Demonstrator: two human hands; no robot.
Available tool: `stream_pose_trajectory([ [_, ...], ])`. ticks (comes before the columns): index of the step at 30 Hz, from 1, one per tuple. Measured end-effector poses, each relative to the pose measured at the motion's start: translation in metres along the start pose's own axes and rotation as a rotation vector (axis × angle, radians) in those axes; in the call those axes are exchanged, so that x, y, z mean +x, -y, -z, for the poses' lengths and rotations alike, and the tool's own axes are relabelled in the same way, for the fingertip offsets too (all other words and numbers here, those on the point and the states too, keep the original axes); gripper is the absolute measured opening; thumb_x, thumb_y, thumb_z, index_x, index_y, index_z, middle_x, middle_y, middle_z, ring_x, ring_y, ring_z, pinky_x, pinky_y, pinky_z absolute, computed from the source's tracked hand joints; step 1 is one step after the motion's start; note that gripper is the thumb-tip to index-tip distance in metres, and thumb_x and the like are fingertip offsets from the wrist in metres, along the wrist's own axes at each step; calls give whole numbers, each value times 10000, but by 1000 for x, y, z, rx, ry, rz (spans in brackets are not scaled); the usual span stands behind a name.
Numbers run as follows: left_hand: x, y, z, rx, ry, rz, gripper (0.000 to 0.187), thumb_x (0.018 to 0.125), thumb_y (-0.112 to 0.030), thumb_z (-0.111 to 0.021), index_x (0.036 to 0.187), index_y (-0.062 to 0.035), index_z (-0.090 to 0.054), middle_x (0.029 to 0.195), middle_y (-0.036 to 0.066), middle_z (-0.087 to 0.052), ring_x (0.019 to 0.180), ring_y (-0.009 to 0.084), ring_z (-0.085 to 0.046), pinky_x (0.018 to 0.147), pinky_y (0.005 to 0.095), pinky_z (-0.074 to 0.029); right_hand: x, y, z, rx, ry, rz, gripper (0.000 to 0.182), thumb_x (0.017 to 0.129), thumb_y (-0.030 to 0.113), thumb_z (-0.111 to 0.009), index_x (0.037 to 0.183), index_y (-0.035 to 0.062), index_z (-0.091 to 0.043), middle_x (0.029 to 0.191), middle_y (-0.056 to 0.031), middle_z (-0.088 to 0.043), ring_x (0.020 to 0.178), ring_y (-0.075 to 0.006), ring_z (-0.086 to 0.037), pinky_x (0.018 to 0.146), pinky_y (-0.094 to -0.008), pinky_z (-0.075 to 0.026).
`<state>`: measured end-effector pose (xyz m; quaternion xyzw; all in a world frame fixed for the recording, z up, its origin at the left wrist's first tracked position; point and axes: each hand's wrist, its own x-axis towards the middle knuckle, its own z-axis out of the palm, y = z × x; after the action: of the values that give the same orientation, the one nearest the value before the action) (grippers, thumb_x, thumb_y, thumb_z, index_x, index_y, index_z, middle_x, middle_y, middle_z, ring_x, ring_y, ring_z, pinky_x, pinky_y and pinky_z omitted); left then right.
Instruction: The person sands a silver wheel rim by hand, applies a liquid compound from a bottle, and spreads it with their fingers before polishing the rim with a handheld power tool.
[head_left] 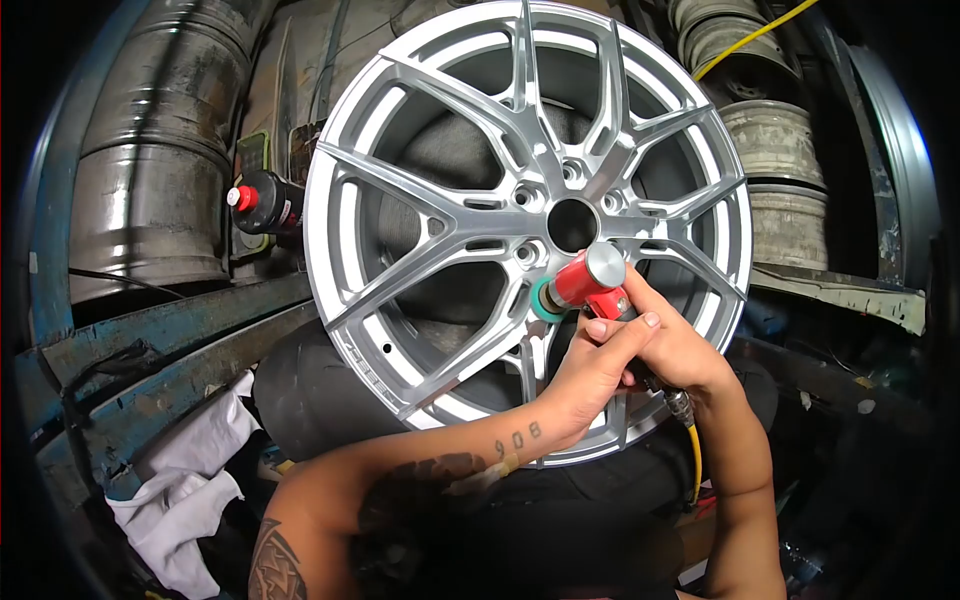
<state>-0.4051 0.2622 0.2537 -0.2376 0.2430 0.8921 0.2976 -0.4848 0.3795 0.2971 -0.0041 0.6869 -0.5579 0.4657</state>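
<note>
A silver multi-spoke alloy wheel (470, 215) stands tilted in front of me. My right hand (672, 335) is closed around a small red air sander (578, 282) with a round metal cap. Its green pad (543, 302) is at a spoke just below the centre hole; the exact contact is hard to make out. Against the right hand, my left hand (600, 362) is also closed on the sander's lower part, its thumb laid across. Most of the handle is hidden by the fingers. A yellow air hose (697, 465) hangs from a metal coupling below my right hand.
Behind the wheel's left edge stands a dark bottle (268, 203) with a red cap. White cloths (185, 505) hang at lower left. Stacked bare rims (150, 170) fill the left rack, with more rims (770, 150) at right. Black padding (320, 375) lies under the wheel.
</note>
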Motion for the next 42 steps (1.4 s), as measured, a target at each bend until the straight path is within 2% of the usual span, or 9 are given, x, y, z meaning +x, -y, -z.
stream_pose_trajectory([
  [4,1,1,-2,-35,-2,3,431,969,-477,-721,1112,-152,-476,929,-15,-534,746,63,-487,668,262,-464,-2,2,-2,-6,-7,16,637,1008,172,-712,1557,82,-400,1106,-32,-641,893,-69,-580,710,-243,-503],
  [7,1,1,-2,-48,-10,5,441,967,-478,-722,1115,-151,-466,935,-7,-534,743,64,-482,656,270,-469,-2,2,-3,-28,-20,7,647,1006,161,-713,1562,78,-395,1124,-34,-644,913,-75,-584,739,-245,-506],
  [10,1,0,2,-25,24,41,399,999,-483,-683,1181,-143,-582,1061,20,-577,885,109,-548,847,348,-525,-3,3,-1,-67,-23,13,651,1005,159,-714,1565,71,-395,1147,-40,-648,954,-87,-592,790,-256,-513],
  [13,-1,-2,-5,-77,10,25,404,982,-471,-710,1082,-134,-512,938,-1,-532,756,77,-506,696,306,-540,-4,3,-1,-77,-11,54,643,1007,162,-710,1562,67,-401,1168,-48,-652,997,-99,-596,833,-267,-516],
  [16,-5,-5,-8,-114,21,17,409,987,-495,-704,1057,-131,-532,949,7,-538,774,84,-521,730,325,-571,-4,4,-1,-75,3,68,640,1007,168,-711,1559,65,-405,1183,-56,-654,1023,-107,-597,862,-275,-515],
  [25,3,5,0,-145,49,17,515,992,-541,-688,1236,-135,-486,1082,59,-605,899,135,-618,858,409,-576,-1,3,7,-175,38,78,702,969,165,-747,1567,55,-396,1232,-115,-683,1087,-173,-631,967,-332,-507],
  [33,2,6,-2,-191,49,28,364,1035,-463,-655,1165,-135,-564,1072,50,-645,900,127,-628,832,389,-558,-5,3,10,-246,61,68,727,967,171,-714,1589,53,-357,1237,-157,-686,1106,-211,-648,1007,-345,-485],
  [36,3,8,1,-193,62,22,325,1041,-448,-651,1116,-138,-590,1018,31,-647,887,121,-628,808,374,-546,-4,-2,13,-259,67,93,725,970,174,-698,1597,72,-348,1248,-157,-684,1117,-228,-648,1014,-350,-481],
  [42,2,4,-3,-214,30,18,316,1048,-443,-643,1143,-148,-583,1042,28,-639,922,121,-630,822,371,-546,-3,0,15,-370,65,78,735,965,189,-662,1610,103,-319,1108,-169,-713,930,-238,-681,884,-358,-515],
])
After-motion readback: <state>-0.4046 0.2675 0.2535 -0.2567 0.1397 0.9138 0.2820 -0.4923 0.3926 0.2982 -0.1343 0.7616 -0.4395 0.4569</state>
